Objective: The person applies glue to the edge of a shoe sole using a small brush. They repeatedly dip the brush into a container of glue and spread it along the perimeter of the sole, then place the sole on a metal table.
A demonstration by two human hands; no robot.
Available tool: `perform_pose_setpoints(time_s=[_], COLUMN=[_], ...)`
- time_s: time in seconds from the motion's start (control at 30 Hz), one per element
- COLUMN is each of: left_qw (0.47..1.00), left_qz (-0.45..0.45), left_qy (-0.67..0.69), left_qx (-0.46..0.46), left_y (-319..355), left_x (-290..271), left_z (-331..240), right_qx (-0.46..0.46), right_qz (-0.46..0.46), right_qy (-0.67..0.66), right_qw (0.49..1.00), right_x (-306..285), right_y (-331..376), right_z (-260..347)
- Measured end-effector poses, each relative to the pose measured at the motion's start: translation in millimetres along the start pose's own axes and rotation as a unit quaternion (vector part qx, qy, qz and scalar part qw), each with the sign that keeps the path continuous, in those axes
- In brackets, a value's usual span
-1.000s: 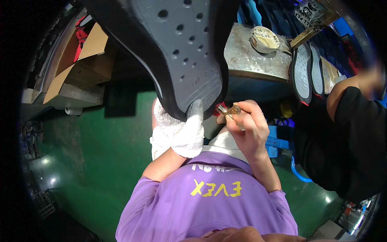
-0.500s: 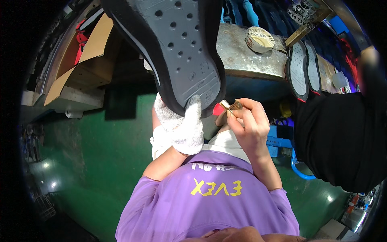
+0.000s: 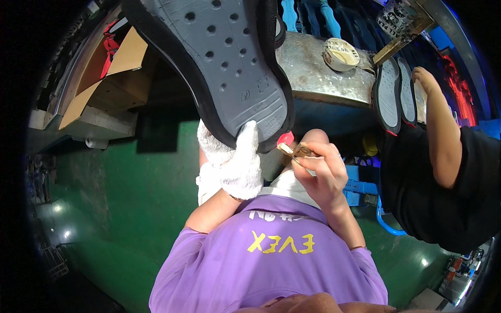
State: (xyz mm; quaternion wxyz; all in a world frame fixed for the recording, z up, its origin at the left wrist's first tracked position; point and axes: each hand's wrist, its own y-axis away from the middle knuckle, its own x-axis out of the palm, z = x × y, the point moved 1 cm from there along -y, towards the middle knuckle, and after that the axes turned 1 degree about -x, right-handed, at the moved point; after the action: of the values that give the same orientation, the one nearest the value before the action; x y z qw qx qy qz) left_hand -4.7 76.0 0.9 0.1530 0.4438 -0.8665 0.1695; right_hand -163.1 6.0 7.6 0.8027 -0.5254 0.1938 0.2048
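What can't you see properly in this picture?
- Head view: the shoe toe end, cut off by the top edge.
- The left hand fingers, hidden under a white glove and behind the sole.
- The brush tip in the right hand, too small and tucked behind the sole's edge.

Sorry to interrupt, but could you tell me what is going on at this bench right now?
A person in a purple shirt holds up a large grey shoe sole with round holes and a black rim, gripping its end with the left hand, which wears a white cloth glove. The bare right hand holds a small brush at the sole's edge. Beside them, a co-worker in black reaches an arm toward other soles at a worn metal bench bearing a round tin.
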Motion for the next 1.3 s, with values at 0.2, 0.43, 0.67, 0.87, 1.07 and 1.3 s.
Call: perform_pose_setpoints(time_s=[0.2, 0.43, 0.67, 0.87, 1.07, 1.3], left_qw=[0.999, 1.0, 0.999, 0.999, 0.998, 1.0], left_qz=[0.005, -0.009, 0.014, -0.015, -0.054, 0.005], left_qy=[0.036, 0.013, -0.041, 0.038, -0.038, -0.006], left_qx=[-0.01, 0.018, 0.004, -0.029, 0.011, 0.03], left_y=[4, 2, 3, 1, 3, 2], left_x=[-2, -2, -5, 0, -3, -4], left_z=[1, 4, 0, -2, 6, -2], right_qx=[0.041, 0.069, 0.005, -0.026, -0.007, 0.019], right_qz=[-0.015, -0.051, 0.011, 0.021, -0.018, -0.041], right_qy=[0.118, 0.082, 0.067, -0.005, -0.003, 0.032], right_qw=[0.992, 0.993, 0.998, 0.999, 1.0, 0.998], right_x=[2, -6, -2, 3, 0, 7], right_y=[-2, 3, -4, 8, 9, 15], right_z=[-5, -10, -7, 3, 3, -15])
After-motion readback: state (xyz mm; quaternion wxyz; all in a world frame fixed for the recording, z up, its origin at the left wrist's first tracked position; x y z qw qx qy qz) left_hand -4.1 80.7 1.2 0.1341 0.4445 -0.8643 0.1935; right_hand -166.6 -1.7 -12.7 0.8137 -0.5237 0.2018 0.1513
